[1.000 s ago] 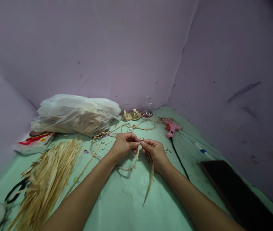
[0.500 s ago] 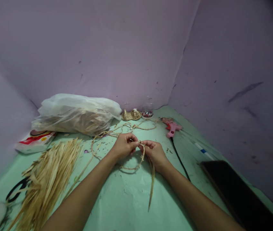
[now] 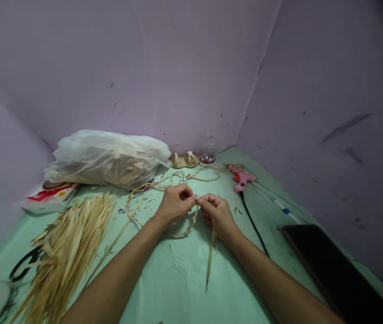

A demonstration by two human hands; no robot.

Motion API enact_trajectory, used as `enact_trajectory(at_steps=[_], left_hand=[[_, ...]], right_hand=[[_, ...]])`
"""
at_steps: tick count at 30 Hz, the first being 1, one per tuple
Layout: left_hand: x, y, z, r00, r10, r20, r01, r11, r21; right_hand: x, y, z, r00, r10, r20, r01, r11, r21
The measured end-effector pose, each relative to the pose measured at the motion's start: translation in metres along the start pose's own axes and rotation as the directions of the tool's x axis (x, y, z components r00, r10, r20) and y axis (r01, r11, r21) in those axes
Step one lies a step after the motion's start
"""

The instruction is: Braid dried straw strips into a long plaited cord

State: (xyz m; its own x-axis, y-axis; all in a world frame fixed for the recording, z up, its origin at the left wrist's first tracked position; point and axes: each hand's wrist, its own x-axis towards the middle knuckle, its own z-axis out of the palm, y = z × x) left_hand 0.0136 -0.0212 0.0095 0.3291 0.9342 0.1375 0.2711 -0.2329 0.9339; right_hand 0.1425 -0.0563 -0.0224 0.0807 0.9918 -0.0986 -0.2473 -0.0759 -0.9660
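In the head view, the left hand [image 3: 174,204] and right hand [image 3: 219,216], close together above mid-table, each pinch the cord [image 3: 194,221] between thumb and fingers, probably to steady the short stretch between; a strip [image 3: 209,261] dangles below the right. The green table [image 3: 167,288], dotted with scraps [image 3: 237,210], fills a corner between purple walls [image 3: 184,81].

Between the left hand [image 3: 175,204] and right hand [image 3: 219,217], the cord [image 3: 194,219] is showing a small bunch instead of the open loop of a second ago, its arc is swinging back from its later rightward bulge, and the dangling strip [image 3: 209,263] is hanging straighter than at first.
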Motion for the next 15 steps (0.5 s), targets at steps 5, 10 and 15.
enact_trajectory(at_steps=[5, 10, 15], left_hand=[[0.001, -0.002, -0.004, 0.977, -0.067, 0.201, 0.120, 0.957, -0.266], [0.005, -0.006, -0.004, 0.913, -0.294, 0.282, 0.391, 0.826, -0.406], [0.005, -0.005, -0.014, 0.868, -0.341, 0.359, 0.439, 0.867, -0.237]], right_hand=[[0.001, 0.002, -0.001, 0.998, -0.053, -0.042, 0.049, 0.995, -0.087], [0.002, 0.001, -0.002, 0.992, -0.127, 0.002, 0.124, 0.971, -0.204], [0.001, 0.000, 0.001, 0.990, -0.136, -0.032, 0.120, 0.949, -0.292]])
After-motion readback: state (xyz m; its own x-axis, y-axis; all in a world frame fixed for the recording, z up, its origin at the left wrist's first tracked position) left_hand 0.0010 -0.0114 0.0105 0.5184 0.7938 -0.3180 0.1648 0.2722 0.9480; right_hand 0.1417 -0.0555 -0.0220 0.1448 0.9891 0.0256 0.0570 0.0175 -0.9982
